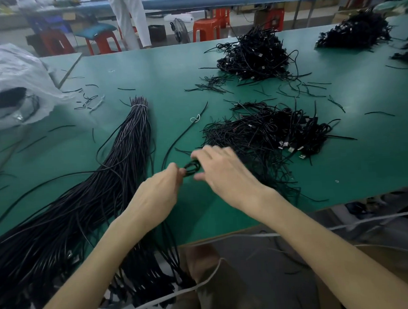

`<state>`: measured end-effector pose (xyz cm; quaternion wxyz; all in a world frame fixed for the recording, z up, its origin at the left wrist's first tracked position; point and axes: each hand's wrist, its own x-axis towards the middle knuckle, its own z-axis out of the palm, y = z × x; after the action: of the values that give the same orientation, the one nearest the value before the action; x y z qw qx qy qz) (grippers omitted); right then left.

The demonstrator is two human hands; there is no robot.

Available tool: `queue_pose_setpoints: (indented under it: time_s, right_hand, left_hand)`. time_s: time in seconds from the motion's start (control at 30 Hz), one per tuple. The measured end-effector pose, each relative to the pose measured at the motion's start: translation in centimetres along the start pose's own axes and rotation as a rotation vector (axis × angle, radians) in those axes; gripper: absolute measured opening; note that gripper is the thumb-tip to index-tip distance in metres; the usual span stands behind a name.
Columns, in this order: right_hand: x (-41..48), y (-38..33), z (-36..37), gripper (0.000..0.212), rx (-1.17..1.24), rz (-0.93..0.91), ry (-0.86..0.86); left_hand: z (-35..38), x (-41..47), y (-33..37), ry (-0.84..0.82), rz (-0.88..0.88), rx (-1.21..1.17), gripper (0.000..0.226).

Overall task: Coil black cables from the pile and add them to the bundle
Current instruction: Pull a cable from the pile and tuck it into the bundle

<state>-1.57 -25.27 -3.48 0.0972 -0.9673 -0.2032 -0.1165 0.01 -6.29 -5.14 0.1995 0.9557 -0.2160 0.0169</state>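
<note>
A small loop of black cable (192, 167) sits between my two hands above the green table (146, 70). My left hand (159, 194) pinches its near side. My right hand (220, 170) curls its fingers over the far side; it is blurred. One long strand (174, 141) trails away from the loop toward the back. A long tied bundle of straight black cables (127, 144) lies to the left and hangs over the table's front edge. Just right of my hands lies a heap of coiled cables with USB plugs (275, 134).
Two more heaps of black cables lie further back, one in the middle (254, 54) and one at the far right (355, 31). Short cable offcuts (211, 84) litter the table. A white plastic bag (12, 84) lies at the left. Red stools (206, 29) and a standing person (129, 18) are behind.
</note>
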Motion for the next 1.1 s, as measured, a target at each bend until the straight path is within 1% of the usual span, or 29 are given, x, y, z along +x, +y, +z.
queue_pose_setpoints:
  time_s: [0.07, 0.1, 0.17, 0.23, 0.33, 0.4, 0.43, 0.57, 0.67, 0.77, 0.87, 0.97, 1.1]
  right_hand:
    - [0.2, 1.2, -0.5, 0.057, -0.029, 0.105, 0.148]
    - [0.2, 1.8, -0.6, 0.06, -0.008, 0.178, 0.221]
    - [0.2, 3.2, -0.7, 0.058, 0.006, 0.33, 0.314]
    - [0.1, 4.4, -0.4, 0.054, -0.002, 0.457, 0.306]
    - [-0.5, 5.2, 0.7, 0.047, 0.02, 0.571, 0.131]
    - [-0.9, 5.5, 1.7, 0.039, -0.004, 0.592, 0.034]
    - [-1.0, 5.5, 1.9, 0.035, -0.001, 0.595, 0.025]
    - [-0.8, 5.8, 1.8, 0.019, 0.027, 0.582, 0.085]
    - [-0.5, 6.2, 1.3, 0.014, 0.084, 0.571, 0.12]
    - [-0.4, 6.6, 0.9, 0.014, 0.217, 0.57, 0.218]
    - [-0.6, 6.9, 0.4, 0.013, 0.404, 0.565, 0.376]
    - [-0.6, 6.4, -0.4, 0.018, 0.546, 0.53, 0.53]
    - [-0.9, 4.9, -0.9, 0.02, 0.773, 0.511, 0.596]
  left_hand:
    - [-0.1, 0.6, -0.6, 0.091, -0.063, -0.152, 0.042]
    - [0.0, 1.0, -0.9, 0.135, -0.096, -0.222, 0.045]
    - [0.4, 1.9, -1.4, 0.191, -0.178, -0.354, 0.047]
    - [1.0, 2.6, -1.7, 0.218, -0.245, -0.462, 0.045]
    - [1.8, 3.1, -1.6, 0.209, -0.274, -0.583, 0.043]
    - [2.2, 3.2, -1.2, 0.187, -0.272, -0.624, 0.043]
    - [2.4, 3.2, -1.1, 0.18, -0.266, -0.629, 0.043]
    - [2.7, 2.9, -1.0, 0.177, -0.255, -0.675, 0.042]
    - [2.7, 3.0, -1.2, 0.151, -0.27, -0.697, 0.042]
    - [2.7, 2.9, -1.1, 0.145, -0.262, -0.681, 0.042]
    - [2.8, 2.9, -1.0, 0.151, -0.257, -0.68, 0.042]
    - [2.7, 2.9, -0.9, 0.153, -0.262, -0.677, 0.043]
    - [2.4, 3.0, -0.7, 0.142, -0.268, -0.67, 0.043]
